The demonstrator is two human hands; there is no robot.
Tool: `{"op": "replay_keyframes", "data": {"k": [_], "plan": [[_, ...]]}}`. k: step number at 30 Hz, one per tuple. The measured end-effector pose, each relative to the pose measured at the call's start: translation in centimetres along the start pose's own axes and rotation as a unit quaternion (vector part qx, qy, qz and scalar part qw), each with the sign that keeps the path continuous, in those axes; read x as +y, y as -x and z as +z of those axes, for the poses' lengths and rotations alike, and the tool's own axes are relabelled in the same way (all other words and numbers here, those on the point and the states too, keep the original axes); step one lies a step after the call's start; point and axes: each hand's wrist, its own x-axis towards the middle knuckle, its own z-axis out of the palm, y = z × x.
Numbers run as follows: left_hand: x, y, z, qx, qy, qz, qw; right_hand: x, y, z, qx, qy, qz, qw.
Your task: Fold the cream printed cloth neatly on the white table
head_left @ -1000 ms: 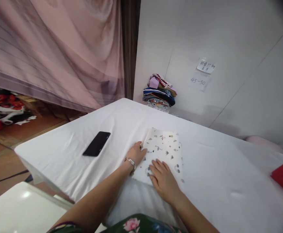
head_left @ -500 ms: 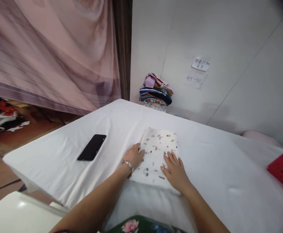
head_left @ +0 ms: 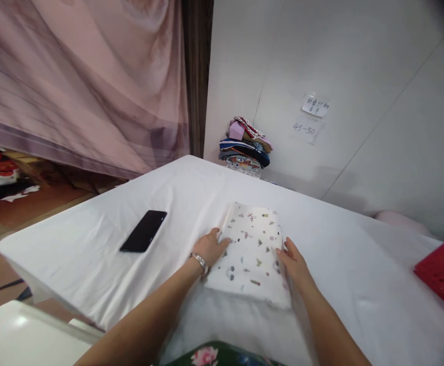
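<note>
A folded white cloth with small printed motifs (head_left: pixel 253 249) lies flat on the white-covered table (head_left: pixel 344 274) in front of me. My left hand (head_left: pixel 209 247), with a bracelet on the wrist, rests at the cloth's left edge, its fingers lying on the fabric. My right hand (head_left: pixel 294 262) is at the cloth's right edge with its fingers stretched along that side. Neither hand holds anything.
A black phone (head_left: pixel 144 231) lies on the table to the left. A stack of folded colourful clothes (head_left: pixel 246 147) sits at the far corner against the white wall. A red basket (head_left: pixel 443 274) is at the right edge. A pink curtain (head_left: pixel 80 81) hangs at left.
My right hand has slid from the middle of the cloth across to its right edge. My left hand has stayed at the left edge.
</note>
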Motion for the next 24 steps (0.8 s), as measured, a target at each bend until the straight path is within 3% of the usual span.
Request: {"op": "replay_keyframes", "data": {"k": [7,12,15,20,24], "plan": [[0.1,0.1,0.2,-0.007,0.107,-0.02,0.994,-1.8,-0.5,0.1,-0.057,-0.107,0.1,0.988],[-0.3,-0.2,0.5,0.005,0.125,-0.017,0.992,-2.3,-1.2,0.9,-0.142,-0.168,0.116,0.969],[-0.6,-0.4,0.7,-0.005,0.148,-0.006,0.989,-3.8,-1.6,0.5,-0.153,-0.179,0.097,0.967],[-0.6,-0.4,1.3,-0.055,0.252,-0.006,0.966,-10.3,-2.9,-3.5,-0.109,-0.099,0.013,0.989],[-0.4,-0.4,1.3,-0.065,0.27,-0.012,0.961,-18.7,-4.3,-7.6,0.002,0.113,-0.067,0.991]]}}
